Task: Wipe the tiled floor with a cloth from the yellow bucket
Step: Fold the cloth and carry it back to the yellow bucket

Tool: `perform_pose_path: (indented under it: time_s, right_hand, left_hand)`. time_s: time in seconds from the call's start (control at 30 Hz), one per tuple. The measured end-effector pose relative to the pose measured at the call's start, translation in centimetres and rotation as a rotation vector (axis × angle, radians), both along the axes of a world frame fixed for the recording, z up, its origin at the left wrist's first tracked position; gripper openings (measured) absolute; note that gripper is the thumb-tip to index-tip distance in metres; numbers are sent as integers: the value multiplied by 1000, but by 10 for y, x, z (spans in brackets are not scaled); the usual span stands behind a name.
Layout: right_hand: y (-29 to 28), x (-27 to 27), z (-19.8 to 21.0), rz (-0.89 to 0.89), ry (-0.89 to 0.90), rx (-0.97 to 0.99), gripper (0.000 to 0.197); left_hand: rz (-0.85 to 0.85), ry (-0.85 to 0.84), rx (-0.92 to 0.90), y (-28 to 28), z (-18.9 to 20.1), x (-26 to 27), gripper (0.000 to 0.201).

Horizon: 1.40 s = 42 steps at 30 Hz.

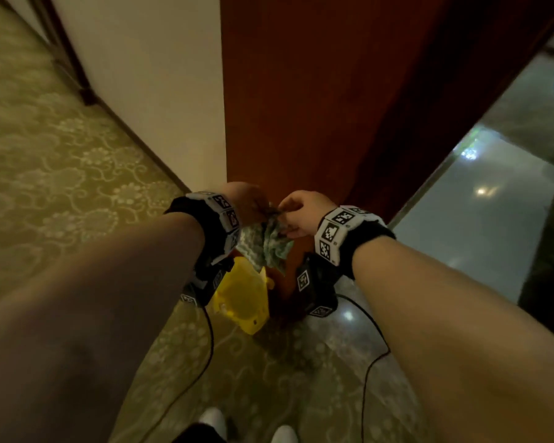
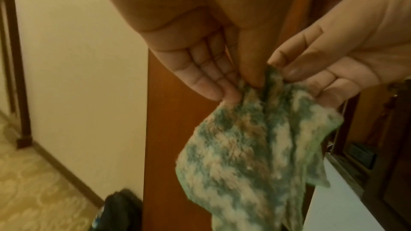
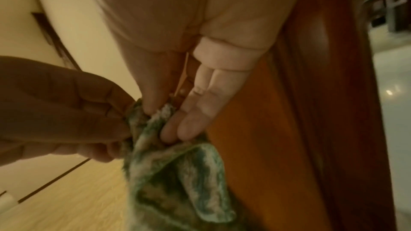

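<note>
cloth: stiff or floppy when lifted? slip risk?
Likely floppy: the cloth hangs in loose folds from where the left hand and right hand pinch its top edge. Probably light. Its fuzzy pile suggests little slip.

Both your forearms reach fwd, wrists close together at chest height. Your left hand point(image 1: 248, 203) & right hand point(image 1: 301, 212) each pinch the cloth's point(image 1: 266, 247) top edge, thumb vs fingertips, other fingers fairly straight.

A hotel-like corridor is showing here — patterned carpet point(image 1: 61, 174) running along a cream wall point(image 1: 147, 91), meeting a wooden door point(image 1: 301, 107) and glossy tiles point(image 1: 480, 212).
</note>
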State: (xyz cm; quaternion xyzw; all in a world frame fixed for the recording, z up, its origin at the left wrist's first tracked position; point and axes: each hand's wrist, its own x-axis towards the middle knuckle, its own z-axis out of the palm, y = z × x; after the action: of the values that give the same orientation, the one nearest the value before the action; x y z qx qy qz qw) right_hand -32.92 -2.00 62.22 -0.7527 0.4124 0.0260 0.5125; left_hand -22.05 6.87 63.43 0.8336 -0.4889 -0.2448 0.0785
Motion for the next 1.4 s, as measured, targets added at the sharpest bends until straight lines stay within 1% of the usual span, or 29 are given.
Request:
perform_pose_path:
  time_s: [0.1,0.17,0.3,0.33,0.47,0.53,0.6,0.7,0.83,0.9,1.03,1.13,1.2,1.23,1.3,1.4]
  right_hand:
    - [6,27,-26,-15,55,18,14]
    - [7,48,-47,-77,73,38,14]
    - [9,86,-93,-191,110,51,13]
    - [10,94,-104,-207,122,63,15]
    - [13,120,-148,-204,193,102,21]
    - [12,130,-170,-197,230,112,21]
    - [8,138,-199,-178,257,114,22]
    - [-1,149,-247,-169,277,141,19]
    - [-10,154,-311,-206,282,189,16]
    - [-16,156,-351,-190,308,198,19]
    - [-28,153,-429,-235,337,182,33]
    - [-36,148,-484,-243,353,187,28]
    - [-40,146,-514,-237,359,183,26]
    - [-42,147,-526,-225,364,179,24]
    - [-45,148,-543,-181,413,182,20]
    - [-52,151,-565,-144,470,188,25]
  left_hand:
    - [-70,-10,46,-2,-30,32,28]
    - [-123,-6,95,-6,-51,54,30]
    - [-151,51,139,-8,-95,89,31]
    - [-159,67,155,-9,-107,97,31]
    - [-157,138,228,-13,-162,124,34]
    - [-170,141,264,-17,-186,129,36]
    - [-192,130,302,-22,-211,135,35]
    - [-152,165,319,-28,-253,144,33]
    - [-79,212,354,-37,-322,152,34]
    - [-66,230,387,-45,-360,155,33]
    - [-111,237,418,-61,-436,153,32]
    - [-150,245,454,-73,-488,151,33]
    - [-187,242,477,-77,-515,151,35]
    - [-177,237,488,-78,-525,153,35]
    - [-103,252,471,-78,-540,162,31]
    - [36,243,370,-73,-557,186,22]
